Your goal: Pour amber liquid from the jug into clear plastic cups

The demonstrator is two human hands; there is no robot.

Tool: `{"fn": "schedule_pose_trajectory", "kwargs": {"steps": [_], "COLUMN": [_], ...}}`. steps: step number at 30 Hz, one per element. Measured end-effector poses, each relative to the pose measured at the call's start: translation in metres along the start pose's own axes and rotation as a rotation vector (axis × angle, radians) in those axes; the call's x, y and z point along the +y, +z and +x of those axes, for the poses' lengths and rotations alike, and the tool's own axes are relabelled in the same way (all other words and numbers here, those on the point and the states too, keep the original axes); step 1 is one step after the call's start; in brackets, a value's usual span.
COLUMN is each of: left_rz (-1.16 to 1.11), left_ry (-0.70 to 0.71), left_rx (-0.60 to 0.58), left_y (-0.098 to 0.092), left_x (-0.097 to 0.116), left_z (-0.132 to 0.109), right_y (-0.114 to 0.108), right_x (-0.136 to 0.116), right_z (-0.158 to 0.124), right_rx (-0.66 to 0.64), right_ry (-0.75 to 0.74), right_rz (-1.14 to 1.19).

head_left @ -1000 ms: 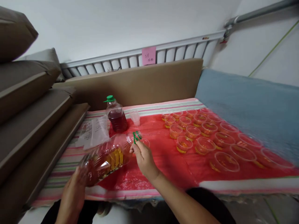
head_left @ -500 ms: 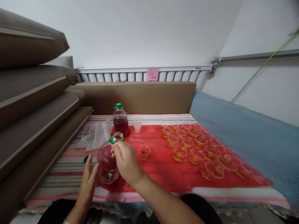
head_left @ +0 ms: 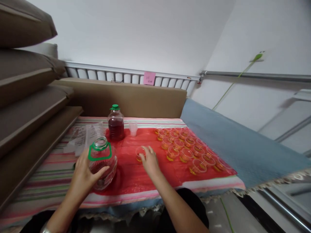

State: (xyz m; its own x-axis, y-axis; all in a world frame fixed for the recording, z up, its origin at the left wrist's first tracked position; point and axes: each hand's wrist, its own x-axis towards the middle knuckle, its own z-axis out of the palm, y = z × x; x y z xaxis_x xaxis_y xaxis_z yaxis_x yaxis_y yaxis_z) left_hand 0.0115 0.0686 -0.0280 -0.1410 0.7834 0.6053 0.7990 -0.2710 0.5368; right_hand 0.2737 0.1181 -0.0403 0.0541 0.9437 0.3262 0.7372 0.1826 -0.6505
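A clear plastic jug (head_left: 113, 158) with a green carrying handle and no cap stands upright on the red sheet (head_left: 130, 176). My left hand (head_left: 84, 173) is wrapped around its left side, thumb across the front and the other fingers partly hidden behind. A small clear cup (head_left: 139, 154) with a little amber liquid stands to the right of the jug. At its right rim is my right hand (head_left: 152, 163), thumb and fingers apart; whether they touch the rim is hard to tell. Rows of similar cups (head_left: 186, 155) holding amber liquid fill the sheet's right part.
Behind the jug stands a second jug (head_left: 116, 127) with dark red liquid and a green cap. Beside it is a stack of clear cups (head_left: 133, 128). Plastic bags (head_left: 91, 132) lie at the left, near piled cushions (head_left: 31, 100). A blue cover (head_left: 225, 132) borders the right side.
My right hand has let go of the jug's green handle and moved right to the single cup. My left hand has closed around the jug's side. The view has turned right.
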Motion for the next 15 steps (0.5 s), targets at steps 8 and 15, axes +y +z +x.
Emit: {"fn": "schedule_pose_trajectory", "kwargs": {"steps": [8,15], "left_rz": [0.026,0.052], "left_ry": [0.016,-0.023], "left_rx": [-0.013,-0.047], "left_y": [-0.001,-0.002], "left_x": [-0.001,-0.001], "left_z": [0.0,0.003], "right_y": [0.046,0.003], "right_x": [0.052,0.082], "right_z": [-0.003,-0.02], "right_rx": [-0.116,-0.034], "right_ry": [0.007,0.012], "right_rz": [-0.135,-0.113]}}
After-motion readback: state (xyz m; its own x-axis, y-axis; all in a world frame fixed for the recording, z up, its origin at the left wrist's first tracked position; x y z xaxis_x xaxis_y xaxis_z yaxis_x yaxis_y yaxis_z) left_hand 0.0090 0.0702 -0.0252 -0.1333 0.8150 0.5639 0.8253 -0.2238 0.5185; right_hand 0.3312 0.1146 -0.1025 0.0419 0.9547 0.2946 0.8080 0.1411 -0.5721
